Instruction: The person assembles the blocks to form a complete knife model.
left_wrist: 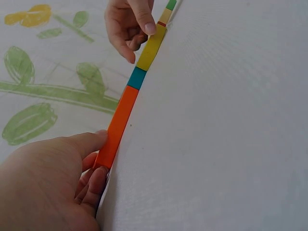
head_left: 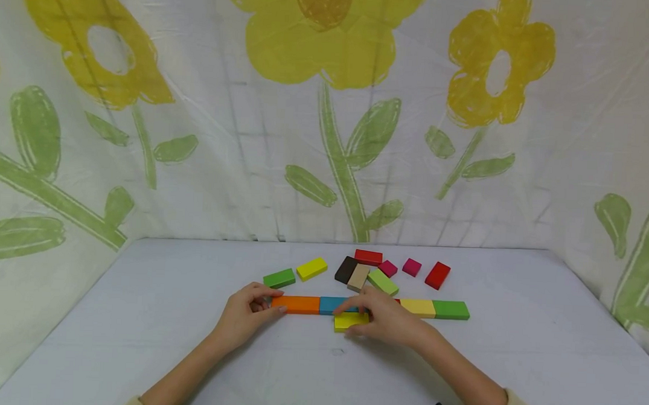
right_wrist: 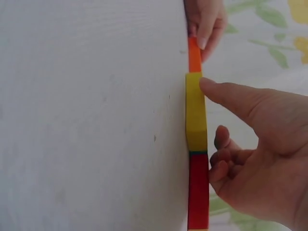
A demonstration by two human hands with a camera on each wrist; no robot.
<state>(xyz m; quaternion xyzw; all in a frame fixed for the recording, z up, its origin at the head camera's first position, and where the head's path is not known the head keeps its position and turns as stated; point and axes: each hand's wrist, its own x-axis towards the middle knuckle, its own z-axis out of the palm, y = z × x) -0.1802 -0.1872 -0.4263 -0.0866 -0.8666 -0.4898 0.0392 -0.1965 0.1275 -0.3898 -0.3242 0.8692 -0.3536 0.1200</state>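
Observation:
A straight row of flat coloured blocks crosses the table: an orange block (head_left: 297, 305) on the left, then a blue block (head_left: 331, 305), a red block (right_wrist: 198, 192) mostly hidden in the head view, a pale yellow block (head_left: 418, 308) and a green block (head_left: 452, 310). My left hand (head_left: 245, 314) grips the orange block's left end between thumb and fingers. In front of the blue block is a yellow block (head_left: 346, 322), which my right hand (head_left: 387, 319) holds, thumb on its near side. The right hand's other fingers reach behind, partly hidden.
Behind the row lie several loose blocks, among them a green block (head_left: 279, 278), a yellow block (head_left: 312, 269), a black block (head_left: 346, 269), a tan block (head_left: 358, 277) and a red block (head_left: 438, 276). A flower-printed curtain (head_left: 249, 181) hangs beyond the white table (head_left: 134, 315).

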